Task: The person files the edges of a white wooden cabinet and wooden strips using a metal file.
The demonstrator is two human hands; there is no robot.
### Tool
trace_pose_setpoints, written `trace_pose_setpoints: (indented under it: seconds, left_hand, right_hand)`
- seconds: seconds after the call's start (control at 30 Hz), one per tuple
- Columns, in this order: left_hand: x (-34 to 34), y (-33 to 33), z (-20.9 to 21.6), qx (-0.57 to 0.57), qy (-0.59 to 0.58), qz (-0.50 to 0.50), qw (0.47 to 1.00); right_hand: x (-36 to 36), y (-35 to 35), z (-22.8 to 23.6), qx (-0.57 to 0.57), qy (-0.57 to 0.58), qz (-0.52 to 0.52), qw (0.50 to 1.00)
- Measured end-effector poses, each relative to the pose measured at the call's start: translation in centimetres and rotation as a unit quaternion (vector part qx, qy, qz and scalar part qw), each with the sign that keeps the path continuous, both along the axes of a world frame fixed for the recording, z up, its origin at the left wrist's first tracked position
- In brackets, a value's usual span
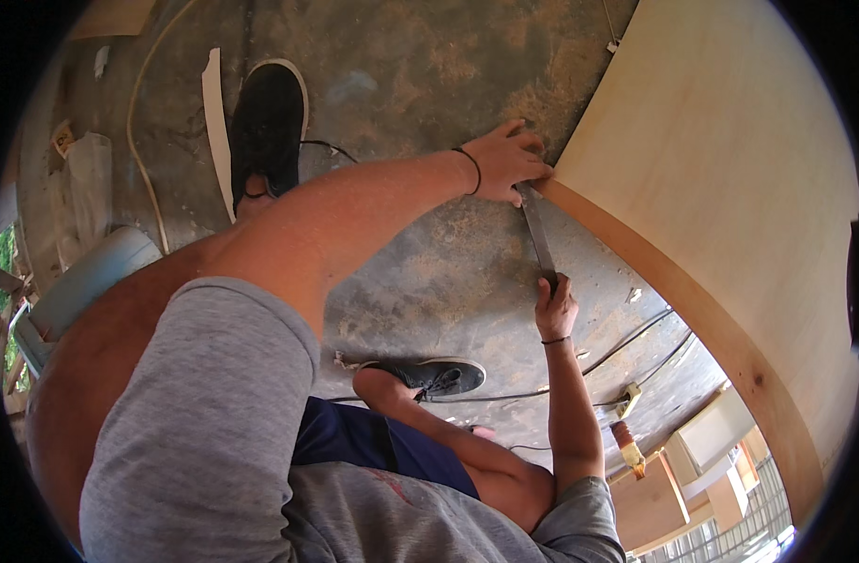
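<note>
A flat, narrow, dark grey metal bar (539, 233) is held across both hands, its far end at the corner of a large, pale wooden panel (720, 169), close by the panel's reddish-brown long edge (654, 253). That end is pinched by the thumb and fingers of the left hand (504, 164); the near end is gripped in the curled right hand (556, 317). Below, a stained grey concrete floor (420, 272) is seen.

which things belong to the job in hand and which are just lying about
In the job:
flat metal tool, in the right hand
wooden panel, left hand at its corner

Apparently lying about:
pale strip beside a shoe
clear plastic bag
black cable
</note>
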State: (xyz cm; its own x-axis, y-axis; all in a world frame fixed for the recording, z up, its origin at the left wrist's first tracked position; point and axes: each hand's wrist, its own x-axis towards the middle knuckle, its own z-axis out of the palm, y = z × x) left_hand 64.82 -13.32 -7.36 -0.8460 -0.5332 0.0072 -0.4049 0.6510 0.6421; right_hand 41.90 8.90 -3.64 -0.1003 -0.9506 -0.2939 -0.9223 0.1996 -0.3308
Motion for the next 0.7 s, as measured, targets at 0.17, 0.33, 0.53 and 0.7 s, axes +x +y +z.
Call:
trace_pose_setpoints:
  seconds: [0.17, 0.33, 0.53, 0.7]
  left_hand:
    - [0.0, -0.3, 0.1, -0.005, 0.0, -0.014, 1.0]
    - [0.2, -0.5, 0.3, -0.005, 0.015, -0.024, 1.0]
    - [0.1, -0.9, -0.2, -0.005, 0.035, -0.055, 0.998]
    - [0.2, -1.5, -0.6, -0.03, 0.049, -0.087, 0.995]
  right_hand:
    - [-0.1, 0.0, -0.1, -0.014, -0.008, 0.006, 1.0]
    - [0.3, 0.1, 0.2, -0.016, 0.002, 0.008, 1.0]
    - [-0.1, -0.4, 0.3, -0.005, 0.02, 0.018, 1.0]
    - [-0.2, -0.6, -0.1, -0.005, 0.038, 0.027, 0.999]
